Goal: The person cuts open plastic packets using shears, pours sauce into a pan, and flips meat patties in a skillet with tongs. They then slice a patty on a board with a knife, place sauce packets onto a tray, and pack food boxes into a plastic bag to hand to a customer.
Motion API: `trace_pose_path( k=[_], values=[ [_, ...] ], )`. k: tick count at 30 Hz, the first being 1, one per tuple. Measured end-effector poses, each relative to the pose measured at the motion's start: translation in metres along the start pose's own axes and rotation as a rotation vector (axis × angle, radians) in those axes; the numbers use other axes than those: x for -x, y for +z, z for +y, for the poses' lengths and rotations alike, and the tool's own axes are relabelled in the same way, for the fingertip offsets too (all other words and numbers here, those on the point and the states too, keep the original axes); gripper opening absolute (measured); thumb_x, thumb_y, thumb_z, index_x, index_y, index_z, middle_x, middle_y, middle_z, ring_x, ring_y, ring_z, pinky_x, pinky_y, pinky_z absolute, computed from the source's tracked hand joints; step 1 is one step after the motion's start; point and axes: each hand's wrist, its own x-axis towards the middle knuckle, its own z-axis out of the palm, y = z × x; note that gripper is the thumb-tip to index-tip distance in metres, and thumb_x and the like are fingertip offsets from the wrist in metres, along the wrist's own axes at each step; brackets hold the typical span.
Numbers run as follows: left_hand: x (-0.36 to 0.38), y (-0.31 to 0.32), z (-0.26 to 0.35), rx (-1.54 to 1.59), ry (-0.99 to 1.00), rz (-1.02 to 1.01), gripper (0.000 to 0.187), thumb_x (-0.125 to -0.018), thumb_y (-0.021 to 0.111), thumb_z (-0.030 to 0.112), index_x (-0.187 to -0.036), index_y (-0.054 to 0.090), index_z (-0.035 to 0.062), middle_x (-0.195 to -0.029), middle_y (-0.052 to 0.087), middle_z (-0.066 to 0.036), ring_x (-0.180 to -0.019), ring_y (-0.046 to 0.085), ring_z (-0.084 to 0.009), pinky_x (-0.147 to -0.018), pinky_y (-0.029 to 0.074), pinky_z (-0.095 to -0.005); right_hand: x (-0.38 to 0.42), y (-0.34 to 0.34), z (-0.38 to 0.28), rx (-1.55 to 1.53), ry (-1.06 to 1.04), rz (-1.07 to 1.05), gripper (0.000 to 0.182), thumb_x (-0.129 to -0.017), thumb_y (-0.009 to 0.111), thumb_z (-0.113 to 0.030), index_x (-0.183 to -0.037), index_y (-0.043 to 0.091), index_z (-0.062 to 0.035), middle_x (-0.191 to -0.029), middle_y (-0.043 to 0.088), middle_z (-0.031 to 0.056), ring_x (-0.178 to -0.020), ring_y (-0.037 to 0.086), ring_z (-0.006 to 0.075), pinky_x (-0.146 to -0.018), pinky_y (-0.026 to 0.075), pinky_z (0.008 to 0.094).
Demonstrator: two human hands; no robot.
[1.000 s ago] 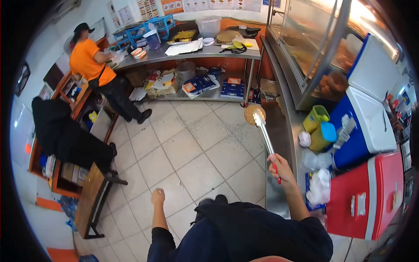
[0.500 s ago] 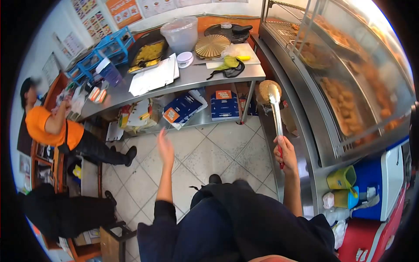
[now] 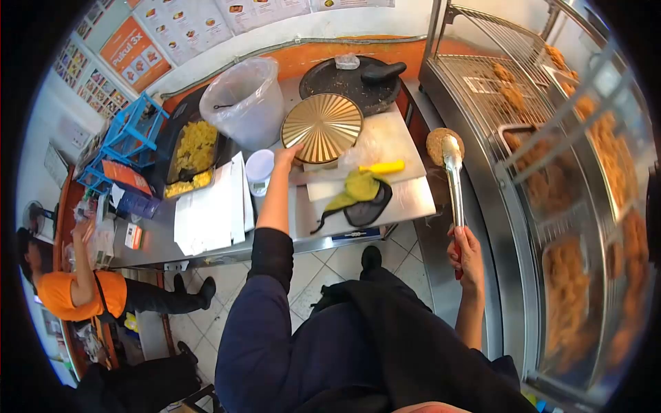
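Observation:
My left hand [image 3: 287, 157] reaches over the steel table and grips the near left rim of a round gold plate [image 3: 321, 129] with a ribbed sunburst pattern. Beside the plate are a black stone mortar [image 3: 323, 78] with a pestle [image 3: 383, 73] and a white cutting board [image 3: 406, 203]. On the right, my right hand [image 3: 466, 256] is closed around the red handle of metal tongs [image 3: 454, 179]. The tongs' tips lie against a round brown patty [image 3: 441, 146] and hold it up in front of the steel cabinet.
A glass food warmer [image 3: 513, 206] with trays of fried pieces stands on the right. On the table are a plastic-lined bucket [image 3: 244, 100], a small scale [image 3: 260, 172], white papers [image 3: 206, 213] and a yellow-green cloth [image 3: 354, 189]. A person in orange [image 3: 76, 292] stands at left.
I have moved closer to the table. My left hand went from hanging free over the floor to the gold plate's rim. The tongs and patty stay in my right hand.

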Motion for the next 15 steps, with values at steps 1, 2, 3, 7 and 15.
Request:
trace_pose_path(
  k=[1, 2, 3, 7, 15],
  values=[
    [0.004, -0.003, 0.015, 0.133, -0.028, -0.165, 0.076, -0.069, 0.074, 0.038, -0.121, 0.045, -0.0089, -0.116, 0.056, -0.020, -0.103, 0.056, -0.0248, -0.086, 0.044, -0.0349, -0.019, 0.002, -0.009, -0.032, 0.018, -0.028, 0.030, -0.093, 0.049, -0.037, -0.088, 0.050, -0.0081, -0.050, 0.034, -0.0047, -0.037, 0.025, 0.0008, -0.033, 0.019, 0.0155],
    [0.000, -0.005, 0.038, 0.080, -0.165, -0.190, 0.063, -0.074, 0.072, 0.035, -0.117, 0.049, -0.0054, -0.108, 0.058, -0.012, -0.094, 0.056, -0.0178, -0.080, 0.045, -0.0311, -0.038, 0.004, -0.019, -0.026, 0.029, -0.032, 0.030, -0.093, 0.049, -0.037, -0.088, 0.050, -0.0081, -0.050, 0.034, -0.0047, -0.037, 0.025, 0.0008, -0.033, 0.019, 0.0155],
    [0.002, -0.001, 0.059, 0.079, -0.176, -0.186, 0.063, -0.074, 0.072, 0.035, -0.117, 0.049, -0.0054, -0.108, 0.058, -0.012, -0.094, 0.056, -0.0178, -0.080, 0.045, -0.0311, -0.054, 0.007, -0.027, -0.014, 0.031, -0.041, 0.030, -0.093, 0.049, -0.037, -0.088, 0.050, -0.0078, -0.050, 0.034, -0.0045, -0.037, 0.025, 0.0008, -0.033, 0.019, 0.0156],
    [0.026, 0.026, 0.153, 0.457, 0.764, 0.042, 0.034, -0.090, 0.057, 0.024, -0.112, 0.052, -0.0008, -0.099, 0.060, -0.009, -0.089, 0.056, -0.0156, -0.076, 0.045, -0.0293, -0.108, 0.018, -0.047, -0.001, 0.059, -0.101, 0.029, -0.094, 0.049, -0.036, -0.089, 0.051, -0.0073, -0.050, 0.034, -0.0043, -0.037, 0.025, 0.0007, -0.033, 0.019, 0.0155],
    [-0.025, 0.090, 0.228, -0.743, 1.165, 0.320, 0.069, -0.074, 0.071, 0.027, -0.131, 0.034, 0.0120, -0.115, 0.049, -0.021, -0.095, 0.055, -0.0377, -0.079, 0.045, -0.0424, -0.139, 0.035, -0.049, -0.052, 0.106, -0.060, 0.029, -0.091, 0.055, -0.034, -0.086, 0.053, -0.0060, -0.050, 0.036, -0.0039, -0.038, 0.026, 0.0006, -0.033, 0.018, 0.0162]
  ],
)
